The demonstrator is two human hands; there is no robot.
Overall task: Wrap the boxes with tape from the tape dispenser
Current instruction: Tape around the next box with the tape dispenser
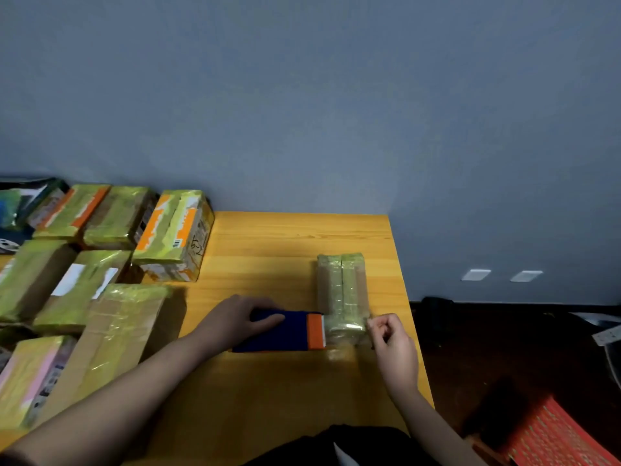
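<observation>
A dark blue tape dispenser (282, 331) with an orange front lies on the yellow wooden table (268, 391). My left hand (235, 321) grips it from the left, with the thumb across its top. A strip of clear tape (342, 334) runs from the orange front to the right. My right hand (391, 344) pinches the strip's free end between thumb and fingers. A small brown box (341, 284) with greenish tape on it lies just behind the strip, its near end touching or under the tape.
Several taped boxes (100, 270) crowd the table's left side, the nearest a long brown one (114, 344). The table's right edge is close to my right hand, with dark floor and a red patterned item (557, 435) beyond. A blue wall stands behind.
</observation>
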